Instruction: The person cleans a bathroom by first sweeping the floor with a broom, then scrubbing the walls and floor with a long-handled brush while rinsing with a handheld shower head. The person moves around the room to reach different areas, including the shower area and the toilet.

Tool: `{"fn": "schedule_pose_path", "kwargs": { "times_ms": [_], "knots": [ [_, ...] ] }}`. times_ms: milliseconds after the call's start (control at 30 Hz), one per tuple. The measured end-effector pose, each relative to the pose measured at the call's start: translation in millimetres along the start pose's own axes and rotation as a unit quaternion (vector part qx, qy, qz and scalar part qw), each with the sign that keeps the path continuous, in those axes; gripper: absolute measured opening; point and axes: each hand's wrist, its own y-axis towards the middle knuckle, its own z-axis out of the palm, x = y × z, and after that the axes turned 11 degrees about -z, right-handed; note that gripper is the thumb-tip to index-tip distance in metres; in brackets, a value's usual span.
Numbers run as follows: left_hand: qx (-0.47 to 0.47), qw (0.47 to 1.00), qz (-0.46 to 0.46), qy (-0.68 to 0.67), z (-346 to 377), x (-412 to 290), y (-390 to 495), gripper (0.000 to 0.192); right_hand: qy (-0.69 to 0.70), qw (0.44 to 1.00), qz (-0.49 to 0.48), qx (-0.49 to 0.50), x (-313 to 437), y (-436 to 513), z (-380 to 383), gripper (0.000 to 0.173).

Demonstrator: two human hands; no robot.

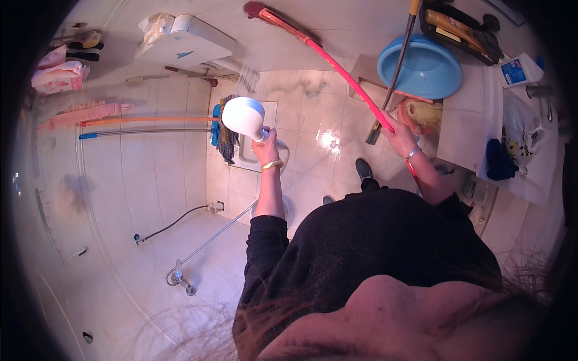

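My left hand (pixel 266 145) grips the handle of a white shower head (pixel 244 118), with water jets spraying from it towards the tiled wall. A pale hose hangs below that hand. My right hand (pixel 399 135) is closed around the red pole of a long-handled brush (pixel 341 70). The brush's dark red head (pixel 254 9) is raised against the wall at the top; the pole's lower end passes beside my right forearm. Just beyond my right hand, a grey metal pole (pixel 401 63) with a yellow end leans near a blue basin (pixel 420 67).
Mops with a blue-ended pole (pixel 149 131) and an orange pole (pixel 153 119) lean left, beside the squat toilet pan (pixel 248 151). A washbasin counter (pixel 465 122) with a white bottle (pixel 520 71) is right. A wall tap (pixel 179 276) is lower left. The floor tiles (pixel 327 140) shine wet.
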Motion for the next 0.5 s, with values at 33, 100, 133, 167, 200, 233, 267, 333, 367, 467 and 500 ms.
{"fn": "schedule_pose_path", "kwargs": {
  "times_ms": [33, 100, 133, 167, 200, 233, 267, 333, 367, 467, 500],
  "knots": [
    [-0.008, 1.0, -0.022, 0.006, -12.3, 5.0, 1.3, 0.014, -0.011, 0.999, 0.034, -0.008, -0.8, -13.0, -2.2, 0.054],
    [-0.027, 0.999, -0.026, 0.019, -36.2, 14.3, 1.9, 0.013, -0.014, 0.998, -0.011, -0.055, -1.5, -53.0, -22.1, 0.055],
    [-0.032, 0.999, -0.027, 0.023, -46.3, 17.4, 3.8, 0.013, -0.01, 0.996, -0.032, -0.084, -4.2, -65.6, -35.2, 0.055],
    [-0.037, 0.999, -0.03, 0.026, -54.7, 21.2, 4.3, 0.013, -0.027, 0.998, -0.01, -0.063, -10.1, -67.9, -42.6, 0.055],
    [-0.041, 0.998, -0.031, 0.03, -61.3, 24.3, 4.2, 0.013, -0.037, 0.998, 0.034, -0.04, -16.5, -64.5, -46.5, 0.056],
    [-0.039, 0.998, -0.036, 0.028, -64.5, 27.2, 4.2, 0.013, -0.043, 0.996, 0.08, -0.024, -23.5, -55.7, -48.7, 0.056],
    [-0.039, 0.998, -0.039, 0.024, -66.8, 29.2, 3.3, 0.013, -0.054, 0.998, 0.026, -0.029, -32.6, -31.7, -31.4, 0.056],
    [-0.046, 0.997, -0.064, 0.017, -67.8, 31.5, -1.3, 0.013, -0.02, 0.999, 0.033, 0.001, -49.0, 26.9, 14.7, 0.055],
    [-0.043, 0.997, -0.057, 0.009, -67.6, 31.0, -3.4, 0.012, -0.035, 0.998, 0.047, 0.019, -54.7, 59.5, 39.3, 0.054],
    [-0.036, 0.998, -0.056, 0.011, -68.2, 25.5, -7.6, 0.011, -0.032, 0.997, 0.06, 0.034, -57.4, 89.5, 79.7, 0.052],
    [-0.044, 0.997, -0.058, 0.018, -71.3, 22.6, -8.0, 0.011, -0.018, 0.999, 0.036, 0.029, -52.1, 83.3, 79.8, 0.052]
  ]
}}
